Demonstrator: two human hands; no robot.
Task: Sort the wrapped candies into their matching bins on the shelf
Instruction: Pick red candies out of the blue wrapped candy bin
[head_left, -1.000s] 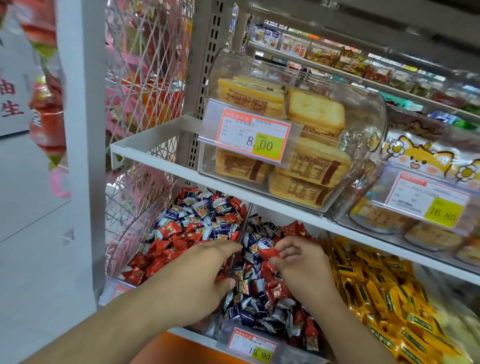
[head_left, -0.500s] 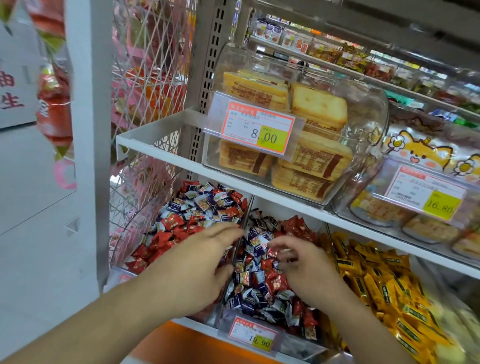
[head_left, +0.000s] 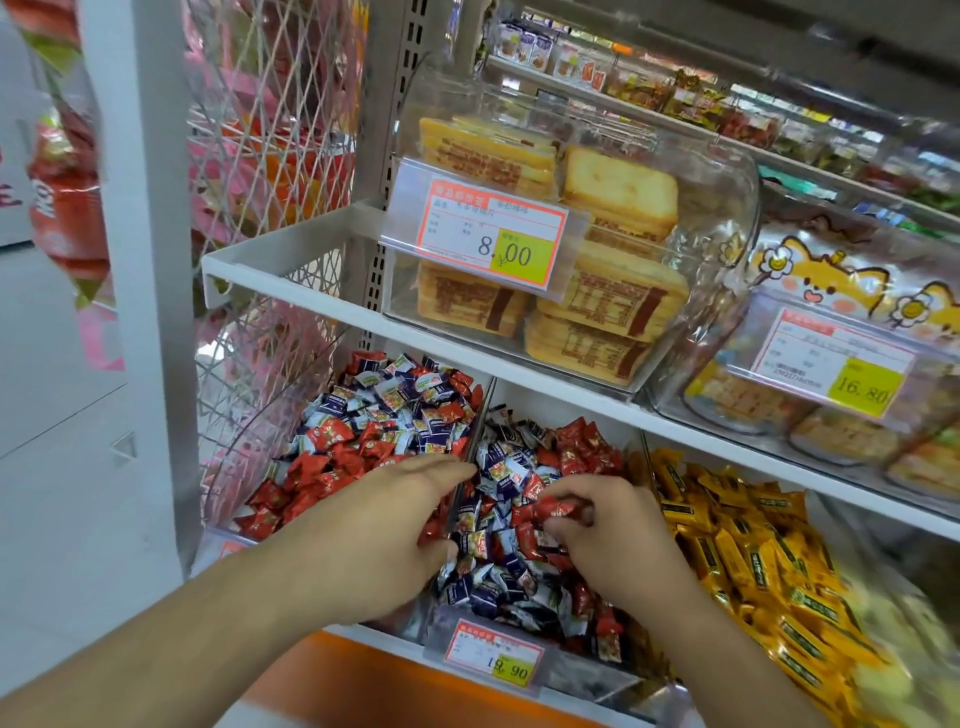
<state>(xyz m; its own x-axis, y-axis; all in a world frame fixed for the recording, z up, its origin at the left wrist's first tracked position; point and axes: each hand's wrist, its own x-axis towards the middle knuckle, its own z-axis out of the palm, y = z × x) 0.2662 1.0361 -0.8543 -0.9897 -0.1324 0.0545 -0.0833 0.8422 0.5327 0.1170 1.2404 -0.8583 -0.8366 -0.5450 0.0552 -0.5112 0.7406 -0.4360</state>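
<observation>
Two clear bins on the lower shelf hold mixed wrapped candies. The left bin (head_left: 228, 525) is mostly red ones (head_left: 317, 470) with blue-and-white ones at the back. The middle bin (head_left: 587, 670) is mostly blue-and-white candies (head_left: 498, 582) with red ones scattered in. My left hand (head_left: 379, 530) lies over the divider (head_left: 475, 431) between them, fingers extended, thumb down among the candies. My right hand (head_left: 613, 535) is in the middle bin and pinches a red candy (head_left: 561, 506) between thumb and fingers.
A third bin on the right holds yellow wrapped bars (head_left: 743, 545). The upper shelf (head_left: 291, 291) just above carries clear boxes of biscuits (head_left: 618, 197) with price tags. A wire mesh panel (head_left: 270, 156) and a white post (head_left: 140, 260) stand to the left.
My right hand dipped into the middle bin and now has a red candy pinched at its fingertips. My left hand stays over the divider. The camera shifted slightly.
</observation>
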